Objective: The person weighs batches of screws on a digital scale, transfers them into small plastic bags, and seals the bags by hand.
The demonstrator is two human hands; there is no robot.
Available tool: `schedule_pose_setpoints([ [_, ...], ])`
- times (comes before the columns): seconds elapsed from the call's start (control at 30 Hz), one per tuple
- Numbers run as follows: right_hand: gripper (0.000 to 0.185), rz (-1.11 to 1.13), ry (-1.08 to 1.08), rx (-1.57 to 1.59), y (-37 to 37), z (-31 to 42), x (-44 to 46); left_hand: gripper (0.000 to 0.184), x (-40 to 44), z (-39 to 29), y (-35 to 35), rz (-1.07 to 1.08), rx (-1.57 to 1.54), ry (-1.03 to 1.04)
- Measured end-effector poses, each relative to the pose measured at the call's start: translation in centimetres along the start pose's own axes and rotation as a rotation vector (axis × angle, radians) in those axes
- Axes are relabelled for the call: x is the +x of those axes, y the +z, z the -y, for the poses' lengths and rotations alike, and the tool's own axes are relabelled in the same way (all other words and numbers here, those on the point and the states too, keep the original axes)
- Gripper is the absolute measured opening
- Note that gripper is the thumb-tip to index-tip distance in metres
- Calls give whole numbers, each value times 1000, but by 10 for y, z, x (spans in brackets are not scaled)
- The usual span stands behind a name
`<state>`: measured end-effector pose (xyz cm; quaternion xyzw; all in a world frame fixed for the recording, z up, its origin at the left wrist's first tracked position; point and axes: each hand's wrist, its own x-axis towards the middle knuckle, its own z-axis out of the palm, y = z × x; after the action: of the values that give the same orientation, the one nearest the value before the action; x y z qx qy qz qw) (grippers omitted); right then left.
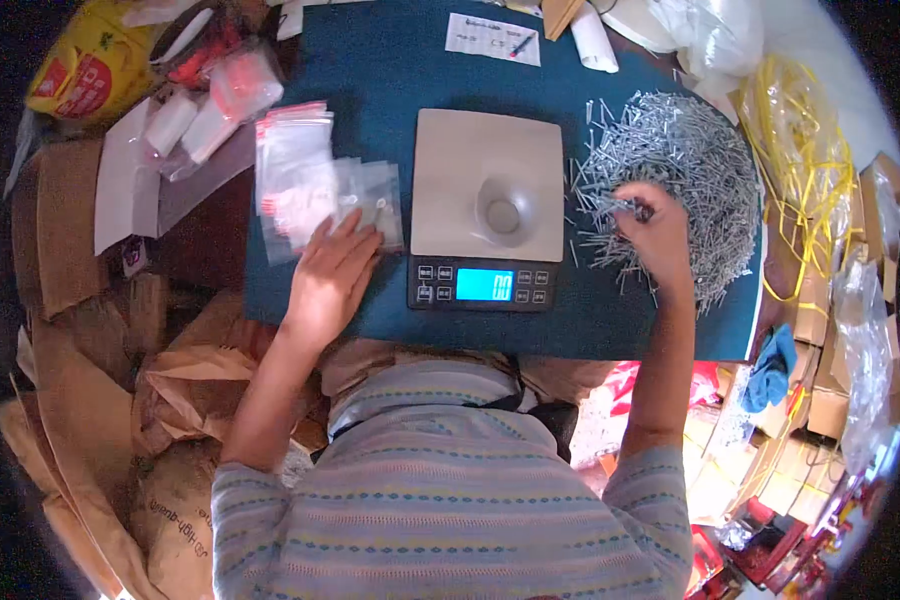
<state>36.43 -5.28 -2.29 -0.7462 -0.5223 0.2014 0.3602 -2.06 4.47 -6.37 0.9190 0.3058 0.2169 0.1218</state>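
My left hand (338, 262) lies flat with its fingers stretched over a small clear plastic bag (385, 190), beside a stack of zip-lock bags (295, 165) with red top strips. On the right, my right hand (655, 228) is closed on some screws at the left part of a large pile of loose silver screws (705, 160). Between my hands stands a digital scale (445, 190), its lit blue display (485, 285) showing zeros. A small round dish (503, 212) rests on the scale's plate.
A paper label (492, 38) with a pen lies at the far edge of the dark blue table (370, 60). Yellow strapping (800, 150) and cardboard boxes crowd the right side. Brown paper sacks (195, 385) and cartons (70, 210) stand at the left.
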Motion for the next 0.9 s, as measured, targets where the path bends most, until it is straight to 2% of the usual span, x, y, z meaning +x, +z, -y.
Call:
schedule_pose_setpoints([
  [0.03, 19, 10, -91, -30, -7, -2, 2, 29, -2, 2, 1, -16, -34, 13],
  [0.1, 20, 64, 9, 55, -17, 2, 4, 22, 0, 1, 3, -73, -51, 22],
  [0.17, 20, 117, 195, 263, -24, -10, 6, 21, -2, -5, 1, -109, -166, -103],
  [0.3, 18, 18, 55, 116, -24, -18, 7, 21, -8, -6, 5, -105, -275, -214],
  [0.5, 18, 63, 86, 104, -33, 12, 11, 21, -10, -7, 9, -167, -316, -217],
  [0.63, 15, 246, -64, 173, -15, 61, 18, 23, -10, -10, 14, -177, -244, -158],
  [0.73, 16, 345, -261, 228, 21, 77, 22, 23, -9, -14, 18, -200, -263, -165],
  [0.8, 18, 416, -155, 342, 48, 86, 18, 24, -8, -17, 18, -194, -268, -180],
  [0.87, 19, 367, -320, 237, 64, 86, 16, 24, -8, -19, 17, -180, -256, -174],
  [0.9, 18, 351, -304, 250, 61, 91, 13, 24, -8, -18, 16, -173, -251, -172],
])
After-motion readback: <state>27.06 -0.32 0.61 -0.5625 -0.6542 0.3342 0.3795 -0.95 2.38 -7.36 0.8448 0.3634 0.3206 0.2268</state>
